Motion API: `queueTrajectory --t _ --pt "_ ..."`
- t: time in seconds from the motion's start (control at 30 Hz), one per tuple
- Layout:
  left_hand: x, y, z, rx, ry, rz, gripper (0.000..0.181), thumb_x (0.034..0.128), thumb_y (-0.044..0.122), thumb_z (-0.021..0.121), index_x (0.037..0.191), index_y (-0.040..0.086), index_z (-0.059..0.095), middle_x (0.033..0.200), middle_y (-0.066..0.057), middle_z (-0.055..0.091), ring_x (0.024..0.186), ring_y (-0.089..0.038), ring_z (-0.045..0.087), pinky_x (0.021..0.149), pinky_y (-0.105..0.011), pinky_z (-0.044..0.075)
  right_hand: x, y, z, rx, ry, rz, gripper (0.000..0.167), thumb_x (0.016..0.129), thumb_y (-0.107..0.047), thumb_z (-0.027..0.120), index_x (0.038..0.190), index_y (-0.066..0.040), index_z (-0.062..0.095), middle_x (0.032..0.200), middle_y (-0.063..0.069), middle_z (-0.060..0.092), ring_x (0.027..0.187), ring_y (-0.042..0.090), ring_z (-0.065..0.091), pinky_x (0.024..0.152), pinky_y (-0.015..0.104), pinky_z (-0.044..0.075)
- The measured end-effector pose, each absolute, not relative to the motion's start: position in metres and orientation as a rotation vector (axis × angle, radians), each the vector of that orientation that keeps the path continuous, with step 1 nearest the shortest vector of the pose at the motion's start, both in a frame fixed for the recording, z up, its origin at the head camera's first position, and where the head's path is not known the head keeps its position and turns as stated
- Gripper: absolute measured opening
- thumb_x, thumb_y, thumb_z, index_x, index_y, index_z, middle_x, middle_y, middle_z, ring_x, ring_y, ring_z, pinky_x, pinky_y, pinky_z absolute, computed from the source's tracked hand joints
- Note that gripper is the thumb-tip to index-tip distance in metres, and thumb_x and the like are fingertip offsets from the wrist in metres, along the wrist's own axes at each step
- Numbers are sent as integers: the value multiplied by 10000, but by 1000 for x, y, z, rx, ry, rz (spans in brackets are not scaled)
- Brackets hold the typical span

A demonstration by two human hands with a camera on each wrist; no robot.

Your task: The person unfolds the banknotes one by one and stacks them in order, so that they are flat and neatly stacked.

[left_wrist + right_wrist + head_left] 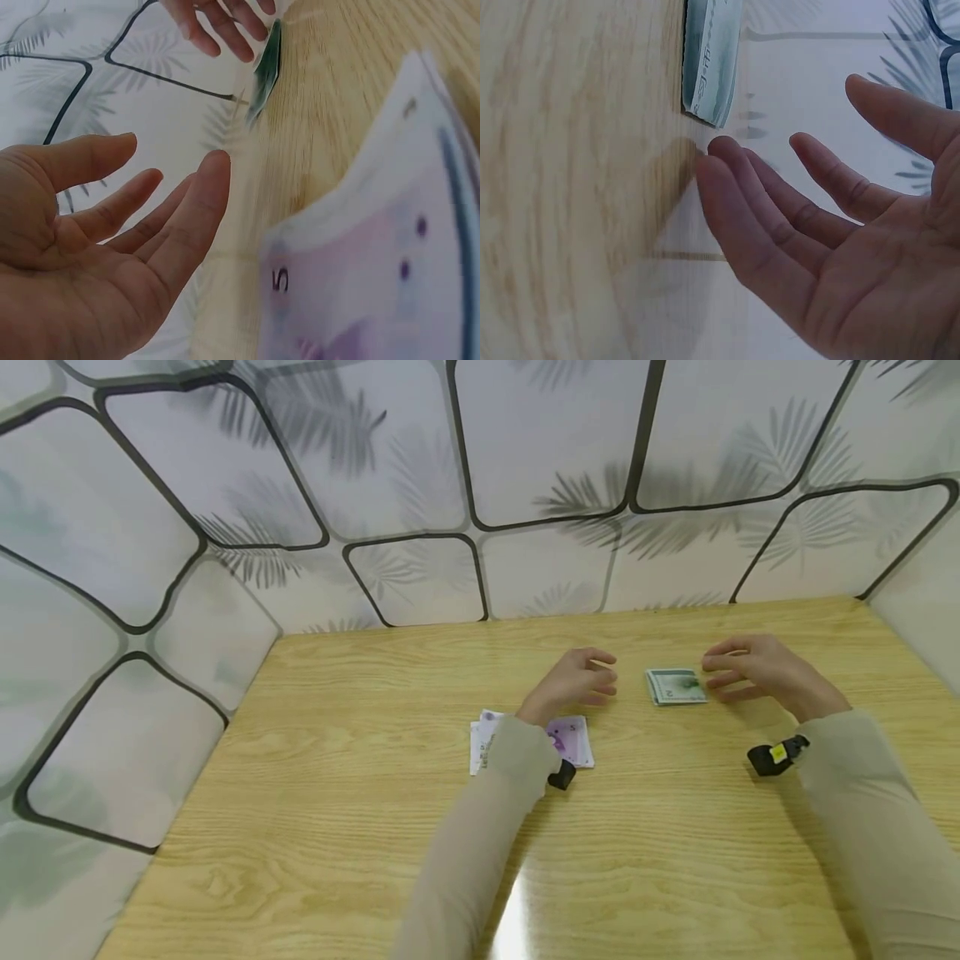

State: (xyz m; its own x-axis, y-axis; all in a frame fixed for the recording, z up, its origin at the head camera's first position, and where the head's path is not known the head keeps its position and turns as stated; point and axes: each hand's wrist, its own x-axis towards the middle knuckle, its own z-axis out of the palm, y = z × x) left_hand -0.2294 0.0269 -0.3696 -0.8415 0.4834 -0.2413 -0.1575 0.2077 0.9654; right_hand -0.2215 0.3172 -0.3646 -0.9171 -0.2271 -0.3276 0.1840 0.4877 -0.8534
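Observation:
A small stack of green banknotes (678, 687) lies on the table between the two hands, nearer the right one. My right hand (763, 672) is beside the stack's right end, fingers loosely bent and holding nothing; the right wrist view shows a slight gap between fingertips and the green notes (711, 64). My left hand (572, 683) hovers to the left of the green stack, its palm bare and fingers spread in the left wrist view. Under the left wrist lies a pile of purple banknotes (576, 742) marked 5, partly hidden by the sleeve.
The light wooden table (315, 793) meets a patterned wall (547, 568) along its back and left sides. A white wall panel (926, 610) bounds the right. Each wrist carries a small black camera (772, 758).

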Motion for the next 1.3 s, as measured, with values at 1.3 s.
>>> queueTrajectory --t 1.3 --pt "-234 66 -386 254 2142 1752 179 896 -57 731 1058 4 774 821 -8 689 801 -269 713 670 -330 602 -228 301 -377 -65 2260 -1399 496 1066 -253 555 1357 133 447 1086 100 660 871 201 712 773 390 624"
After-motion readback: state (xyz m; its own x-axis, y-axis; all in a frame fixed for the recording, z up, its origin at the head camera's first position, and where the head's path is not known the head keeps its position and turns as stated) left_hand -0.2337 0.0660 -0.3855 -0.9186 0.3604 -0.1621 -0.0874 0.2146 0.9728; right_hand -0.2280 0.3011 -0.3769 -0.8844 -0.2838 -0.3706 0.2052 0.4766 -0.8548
